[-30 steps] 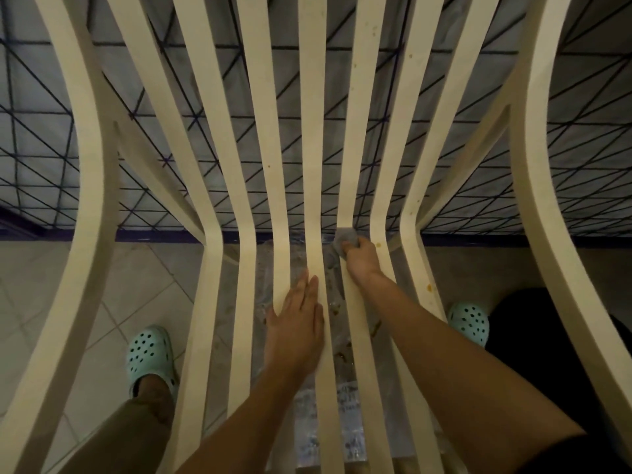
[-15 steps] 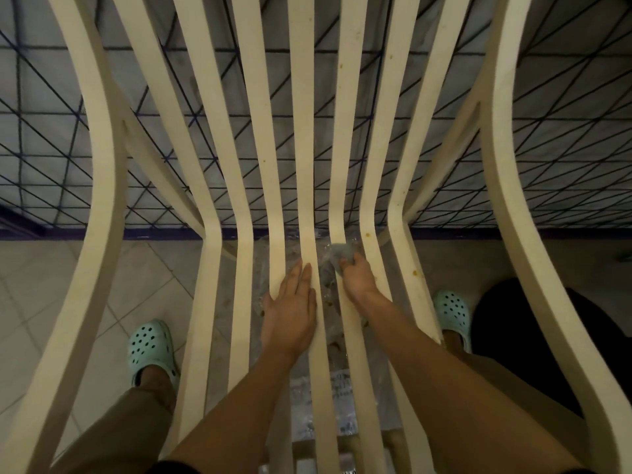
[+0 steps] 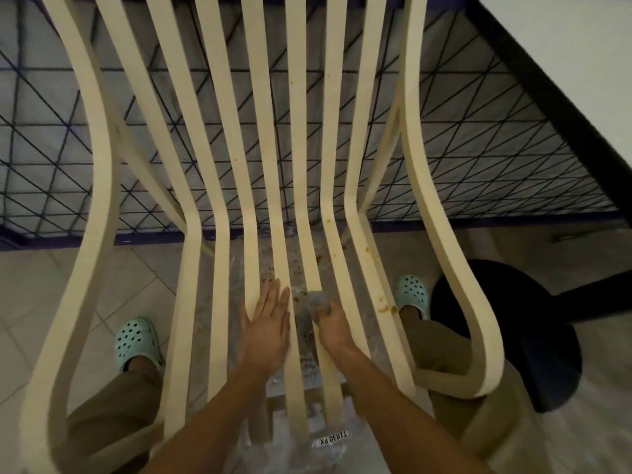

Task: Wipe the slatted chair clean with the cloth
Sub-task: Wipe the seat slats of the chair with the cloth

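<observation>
The cream slatted chair point(image 3: 224, 186) fills the view, its slats running from the backrest down into the seat. Brown stains dot the slats on the right side of the seat. My left hand point(image 3: 266, 325) lies flat with straight fingers on the middle seat slats. My right hand point(image 3: 331, 325) grips a small grey cloth point(image 3: 316, 299) bunched under its fingers, pressed onto a seat slat just right of my left hand. Most of the cloth is hidden by my fingers.
A dark wire grid panel point(image 3: 461, 148) stands behind the chair. Clear plastic sheeting point(image 3: 273, 261) lies on the tiled floor under the seat. My feet wear mint clogs point(image 3: 136, 340) on both sides. A black round base point(image 3: 533, 336) sits at right.
My right hand has pulled the cloth back along the seat slat toward me, away from the seat's bend. The camera has tilted and shifted right. My left hand stays flat on the slats.
</observation>
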